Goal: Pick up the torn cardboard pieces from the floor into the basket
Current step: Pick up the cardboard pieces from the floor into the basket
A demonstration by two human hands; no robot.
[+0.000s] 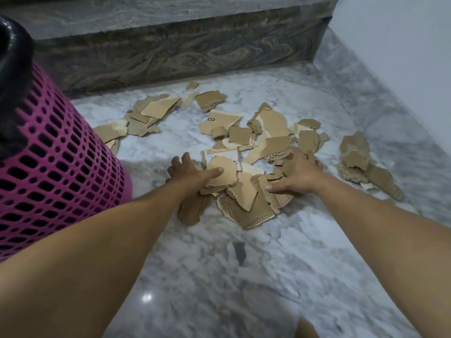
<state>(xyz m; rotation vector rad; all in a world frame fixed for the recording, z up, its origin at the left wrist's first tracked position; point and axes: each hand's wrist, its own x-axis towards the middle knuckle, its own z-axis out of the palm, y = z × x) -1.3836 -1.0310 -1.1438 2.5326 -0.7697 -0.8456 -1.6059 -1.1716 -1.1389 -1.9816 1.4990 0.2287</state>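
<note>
Several torn brown cardboard pieces (246,201) lie heaped on the marble floor in front of me. My left hand (192,173) presses on the left side of the heap, thumb on top of a rounded piece, fingers spread. On the heap's right side my right hand (296,173) lies with its fingers curled around some pieces. A pink perforated basket (61,162) stands at the left, close to my left arm. More pieces lie scattered farther back (148,113) and at the right (358,157).
A dark marbled step (170,52) rises behind the pieces. A white wall (402,45) with a marble skirting runs along the right side. A dark rim or bag edge (12,69) tops the basket at the upper left.
</note>
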